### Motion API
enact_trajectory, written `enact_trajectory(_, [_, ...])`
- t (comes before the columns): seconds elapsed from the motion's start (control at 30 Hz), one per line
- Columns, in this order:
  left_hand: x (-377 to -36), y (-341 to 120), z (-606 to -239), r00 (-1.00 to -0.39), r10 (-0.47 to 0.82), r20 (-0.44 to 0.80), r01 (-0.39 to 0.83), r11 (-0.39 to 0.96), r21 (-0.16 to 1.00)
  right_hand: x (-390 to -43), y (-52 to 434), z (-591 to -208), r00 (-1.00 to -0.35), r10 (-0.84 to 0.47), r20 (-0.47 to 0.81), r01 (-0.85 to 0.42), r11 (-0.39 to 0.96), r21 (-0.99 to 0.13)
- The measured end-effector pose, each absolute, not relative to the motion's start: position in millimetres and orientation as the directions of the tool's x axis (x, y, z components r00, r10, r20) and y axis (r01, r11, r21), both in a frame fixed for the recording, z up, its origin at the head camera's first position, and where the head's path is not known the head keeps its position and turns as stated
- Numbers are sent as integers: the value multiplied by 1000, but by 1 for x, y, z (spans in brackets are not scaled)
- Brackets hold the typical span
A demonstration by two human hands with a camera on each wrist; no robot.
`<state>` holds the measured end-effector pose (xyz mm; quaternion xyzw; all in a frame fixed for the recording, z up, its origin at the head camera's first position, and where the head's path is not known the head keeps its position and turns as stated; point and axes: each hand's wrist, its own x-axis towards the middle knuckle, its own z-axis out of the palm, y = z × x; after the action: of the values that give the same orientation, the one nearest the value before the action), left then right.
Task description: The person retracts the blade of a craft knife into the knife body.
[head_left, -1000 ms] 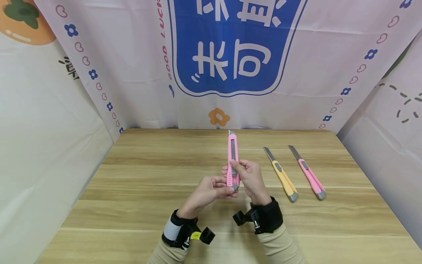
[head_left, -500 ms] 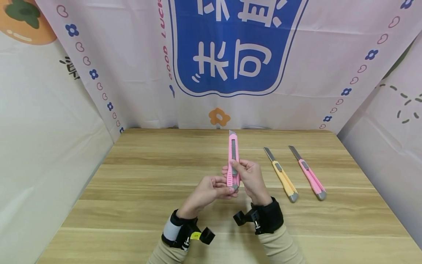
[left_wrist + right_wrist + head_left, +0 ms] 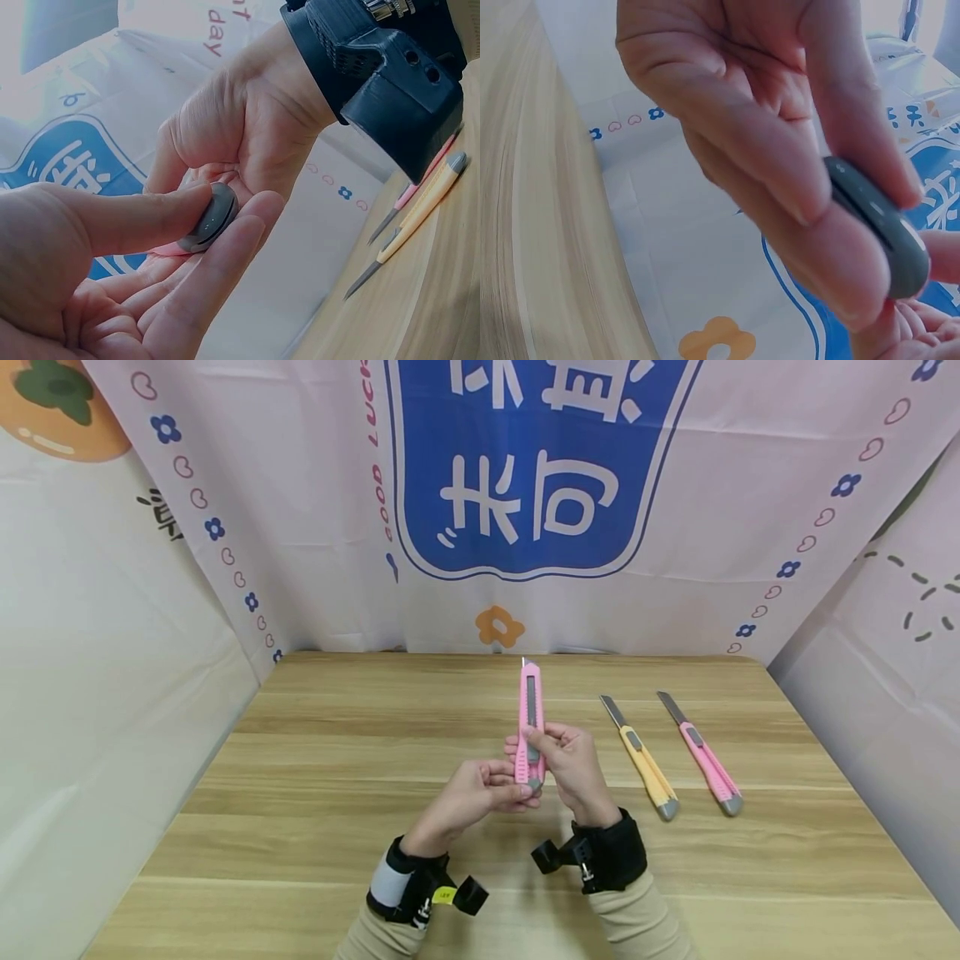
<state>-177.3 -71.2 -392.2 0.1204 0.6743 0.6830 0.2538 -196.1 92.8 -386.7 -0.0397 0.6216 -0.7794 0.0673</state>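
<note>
Compared with the first frame, the ribbed grey slider (image 3: 533, 752) under the right thumb (image 3: 545, 744) has been drawn slightly toward the butt, and a little less blade seems to be exposed; otherwise the grasp is unchanged. The slim pink plastic utility knife with a grey end cap (image 3: 531, 706) is held above the wood-grained table (image 3: 337, 735), between the fingers of both hands. Its smooth, rounded cap is pinched by the thumb and fingers of the left hand (image 3: 472, 792); its body is gripped by the right hand (image 3: 573, 764). The long axis runs up and away from the fingers, with the slanted metal tip pointed toward the backdrop (image 3: 322, 568). Right of the right fingers, a yellow plastic knife (image 3: 648, 766) and another pink knife (image 3: 708, 762) are laid obliquely, blades extended.
</note>
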Motion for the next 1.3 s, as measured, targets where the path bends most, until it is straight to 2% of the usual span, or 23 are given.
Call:
enact_trajectory(0.5, [-178,-69,-392,-802,569,-181,-198,32,980,-201,98,-385,-996,-73,-42,58,-229,-972])
enact_trajectory(0.9, [-178,-66,-396,-842,510,-177,-177,49,983,-202,94,-388,-992,-45,-116,124,-245,-962])
enact_trajectory(1.1, [-177,-63,-397,-848,503,-167,-170,40,985,-203,93,-389,-984,-6,-179,176,-202,-963])
enact_trajectory(1.3, [-177,-63,-397,-859,476,-190,-198,34,980,-202,90,-390,-984,20,-176,170,-165,-972])
